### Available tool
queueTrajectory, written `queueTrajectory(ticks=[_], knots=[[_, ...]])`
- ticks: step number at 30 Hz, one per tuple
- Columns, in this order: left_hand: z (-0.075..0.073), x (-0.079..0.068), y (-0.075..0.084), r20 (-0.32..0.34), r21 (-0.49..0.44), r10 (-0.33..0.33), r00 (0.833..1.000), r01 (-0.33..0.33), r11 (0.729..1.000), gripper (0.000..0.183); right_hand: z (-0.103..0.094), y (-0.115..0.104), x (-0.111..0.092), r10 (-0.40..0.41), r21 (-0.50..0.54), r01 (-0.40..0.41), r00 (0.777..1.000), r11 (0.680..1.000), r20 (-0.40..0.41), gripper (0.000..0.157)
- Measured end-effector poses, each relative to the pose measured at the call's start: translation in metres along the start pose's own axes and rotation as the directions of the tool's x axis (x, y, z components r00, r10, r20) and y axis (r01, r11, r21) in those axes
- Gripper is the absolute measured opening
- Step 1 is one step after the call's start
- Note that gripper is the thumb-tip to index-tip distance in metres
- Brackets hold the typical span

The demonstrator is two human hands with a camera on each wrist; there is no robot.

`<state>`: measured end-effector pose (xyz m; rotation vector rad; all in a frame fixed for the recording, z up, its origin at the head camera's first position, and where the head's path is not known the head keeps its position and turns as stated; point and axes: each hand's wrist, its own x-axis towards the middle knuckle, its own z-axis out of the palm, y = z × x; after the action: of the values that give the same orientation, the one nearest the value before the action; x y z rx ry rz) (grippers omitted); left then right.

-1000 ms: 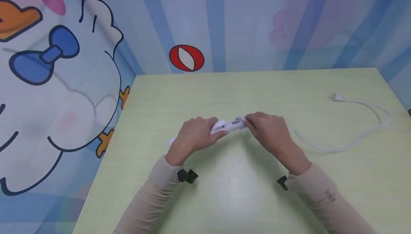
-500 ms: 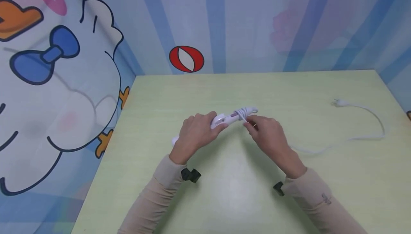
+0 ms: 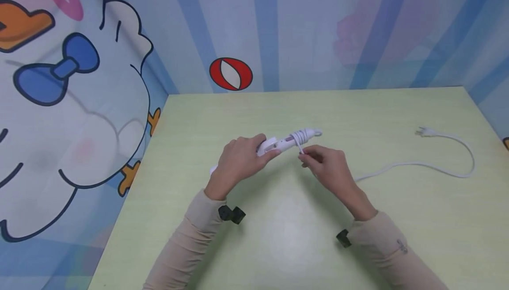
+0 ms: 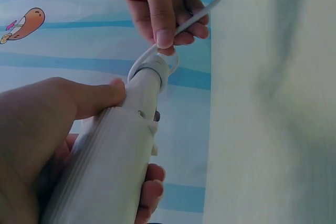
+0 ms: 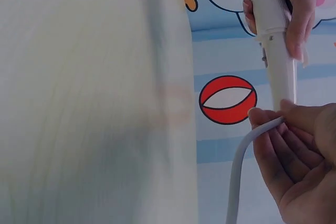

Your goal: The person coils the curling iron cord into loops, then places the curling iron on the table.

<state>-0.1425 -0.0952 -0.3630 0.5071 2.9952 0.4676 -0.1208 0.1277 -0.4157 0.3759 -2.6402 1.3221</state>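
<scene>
My left hand (image 3: 240,159) grips a white handheld styling tool that looks like a curling iron (image 3: 283,144), held above the table and tilted up to the right. In the left wrist view the iron's thick ribbed body (image 4: 107,166) lies in my palm. Several turns of its white cord (image 3: 301,137) wrap the handle near the right end. My right hand (image 3: 330,168) pinches the cord between thumb and fingertips, just below those turns. From there the loose cord (image 5: 237,171) bends away in the right wrist view. My left hand hides part of the iron's body.
A pale green table (image 3: 270,246) lies beneath both hands. The cord's free length (image 3: 413,163) curves over its right side to a plug (image 3: 427,131). Behind and at the left stand blue striped walls (image 3: 302,33) with cartoon prints.
My right hand has come from the handle's end to below it, drawing the cord round, and the wrapped turns now show. The cord and plug on the table have shifted.
</scene>
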Motion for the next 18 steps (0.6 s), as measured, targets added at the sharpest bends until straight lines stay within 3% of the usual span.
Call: queueTrajectory(ticks=[6, 11, 18], knots=[[-0.003, 0.0, -0.004, 0.001, -0.049, 0.002, 1.0, -0.002, 0.999, 0.045, -0.004, 0.005, 0.001, 0.066, 0.127, -0.073, 0.996, 0.989, 0.061, 0.016], [-0.006, -0.001, -0.005, -0.001, -0.084, 0.021, 1.0, -0.021, 0.996, 0.046, -0.009, 0.008, 0.002, 0.163, 0.223, -0.197, 0.973, 0.955, 0.162, 0.022], [-0.009, -0.003, -0.007, 0.013, -0.146, 0.068, 0.998, -0.065, 0.987, 0.045, -0.01, 0.018, 0.003, 0.206, 0.21, -0.253, 0.953, 0.944, 0.223, 0.034]])
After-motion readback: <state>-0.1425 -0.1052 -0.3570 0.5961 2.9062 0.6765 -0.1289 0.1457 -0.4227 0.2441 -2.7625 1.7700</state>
